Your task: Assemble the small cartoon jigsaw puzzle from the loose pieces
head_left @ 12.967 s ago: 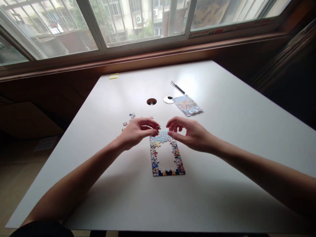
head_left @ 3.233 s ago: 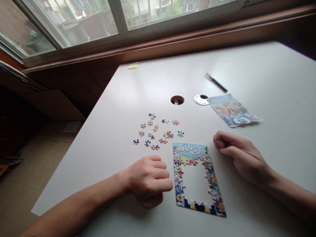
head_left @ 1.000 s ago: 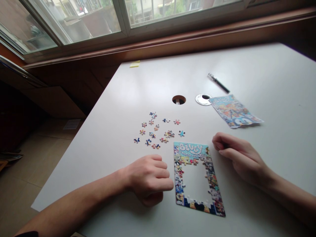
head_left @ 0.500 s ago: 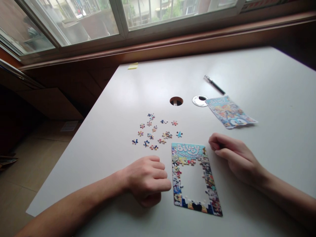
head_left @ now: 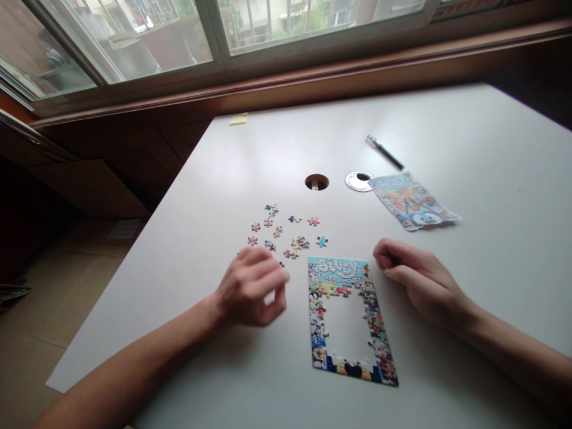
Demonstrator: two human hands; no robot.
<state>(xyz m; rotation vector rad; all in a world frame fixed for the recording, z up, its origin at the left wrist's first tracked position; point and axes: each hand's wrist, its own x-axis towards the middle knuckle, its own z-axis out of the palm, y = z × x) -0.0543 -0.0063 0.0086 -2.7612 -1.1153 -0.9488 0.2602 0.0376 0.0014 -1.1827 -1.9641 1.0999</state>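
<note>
My left hand (head_left: 252,289) hovers over the near edge of the loose jigsaw pieces (head_left: 300,242) and hides some of them. Its fingers are curled, with the thumb and index finger bent into a loop, and nothing shows in them. To the right lies a partly filled jigsaw puzzle (head_left: 344,268) with a "Bluey" title; its border is joined around a white opening. My right hand (head_left: 420,277) rests on the table beside the puzzle's upper right corner, closed in a loose fist, with no object visible in it.
A creased picture sheet (head_left: 411,199) lies beyond my right hand, against a metal ring (head_left: 358,181). Farther back is a black pen (head_left: 385,152). A round hole (head_left: 317,182) pierces the white table (head_left: 500,179). A yellow sticky note (head_left: 238,119) sits at the far edge, below the window.
My left hand has moved up and left from beside the puzzle to the loose pieces, its thumb and index finger now forming a loop. My right hand stays in place; the view shifts slightly.
</note>
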